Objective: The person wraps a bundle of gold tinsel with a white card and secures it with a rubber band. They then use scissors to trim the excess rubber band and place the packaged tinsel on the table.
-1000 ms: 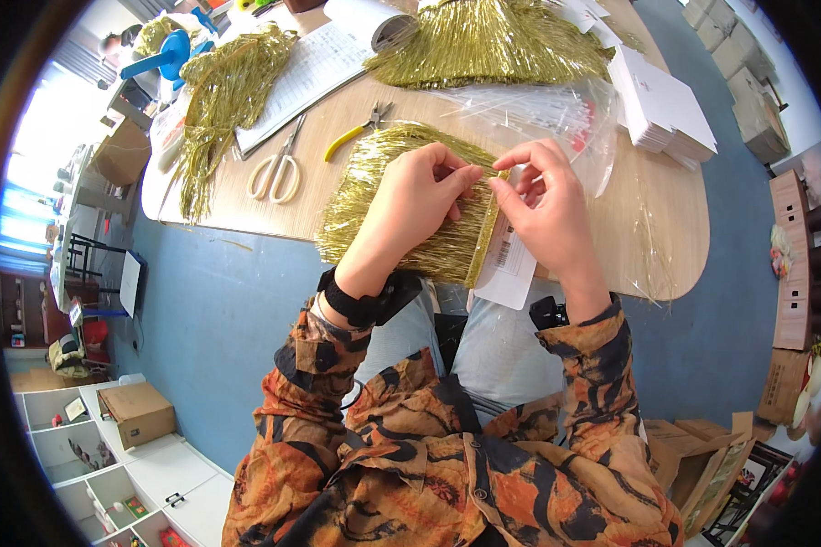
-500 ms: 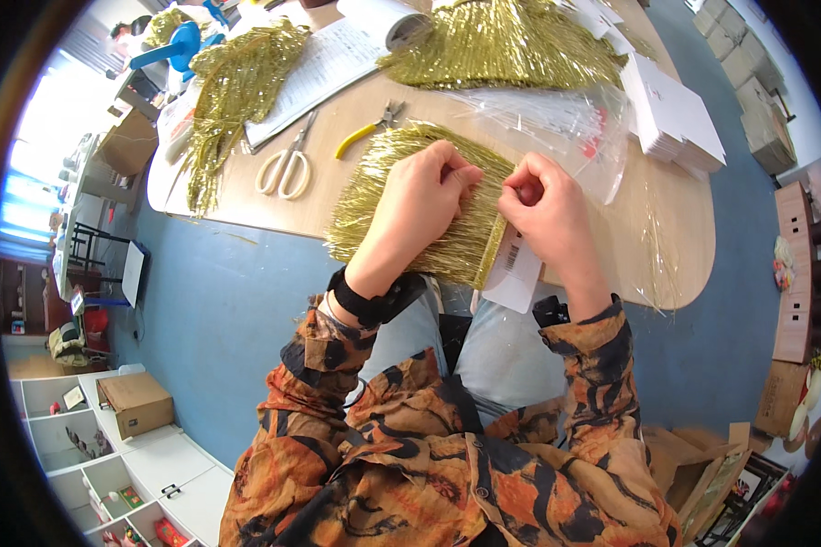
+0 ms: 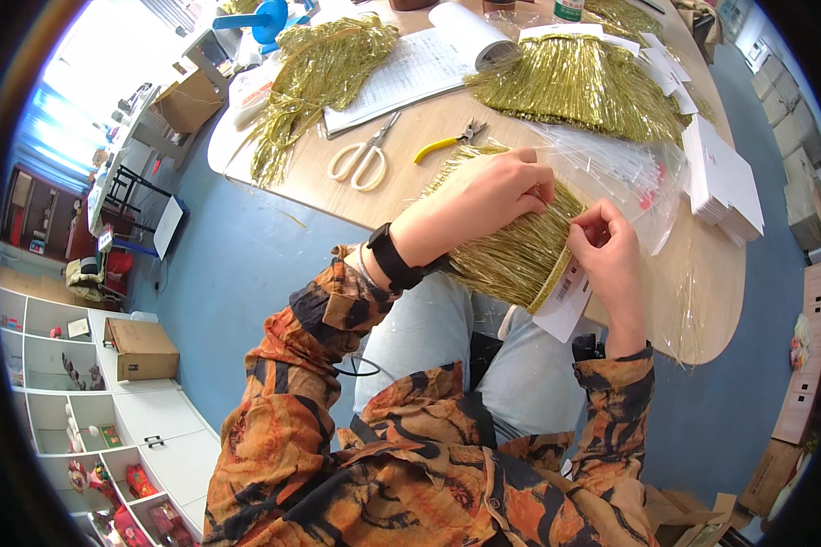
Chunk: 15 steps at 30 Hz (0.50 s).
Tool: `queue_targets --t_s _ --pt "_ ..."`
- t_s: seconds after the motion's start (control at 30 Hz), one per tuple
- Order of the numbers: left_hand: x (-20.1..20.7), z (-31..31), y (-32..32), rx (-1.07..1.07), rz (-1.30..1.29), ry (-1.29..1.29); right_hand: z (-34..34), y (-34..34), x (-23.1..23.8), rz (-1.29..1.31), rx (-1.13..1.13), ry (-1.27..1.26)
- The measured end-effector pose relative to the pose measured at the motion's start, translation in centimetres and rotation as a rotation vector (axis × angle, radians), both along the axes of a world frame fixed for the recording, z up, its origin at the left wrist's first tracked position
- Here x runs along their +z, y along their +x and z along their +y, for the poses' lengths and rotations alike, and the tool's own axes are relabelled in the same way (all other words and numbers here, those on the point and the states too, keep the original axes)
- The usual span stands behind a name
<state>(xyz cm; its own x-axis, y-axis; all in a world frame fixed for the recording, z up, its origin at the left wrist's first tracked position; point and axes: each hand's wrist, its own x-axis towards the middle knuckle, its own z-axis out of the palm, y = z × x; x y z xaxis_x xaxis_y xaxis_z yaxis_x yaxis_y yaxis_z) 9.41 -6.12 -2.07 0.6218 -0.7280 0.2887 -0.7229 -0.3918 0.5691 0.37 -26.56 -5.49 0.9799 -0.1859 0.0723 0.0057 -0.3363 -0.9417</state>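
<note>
A gold tinsel fringe [image 3: 502, 260] lies across the table's near edge, its strands spreading left from a braided band. Along that band's right side runs a white card [image 3: 566, 305] with a barcode, jutting past the table edge. My left hand [image 3: 479, 196] arches over the strands, fingers pinched together near the band's far end; anything inside that pinch is too small to make out. Thumb and forefinger of my right hand [image 3: 608, 255] pinch the band where it meets the card. Both hands are close together, with a small gap between the fingertips.
White-handled scissors [image 3: 360, 164] and yellow-handled pliers [image 3: 449, 141] lie beyond my left hand. Farther back are a tinsel bunch [image 3: 319, 82], paper sheets [image 3: 397, 77] and more carded fringe [image 3: 584, 87]. A clear bag of plastic ties [image 3: 602, 164] and stacked white cards [image 3: 721, 178] sit right.
The whole view has turned, so the table's things appear farther right. My left hand has rotated flatter over the strands. The right hand still pinches at the band.
</note>
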Motion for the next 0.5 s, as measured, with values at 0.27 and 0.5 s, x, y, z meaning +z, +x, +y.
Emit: queue_targets --t_s 0.27,0.5 --pt "1.0 -0.6 0.2 -0.082 -0.155 -0.043 0.2 -0.5 0.7 0.062 -0.045 -0.051" --pt "1.0 -2.4 2.4 -0.245 0.299 -0.140 -0.1 -0.4 0.1 0.006 -0.005 0.000"
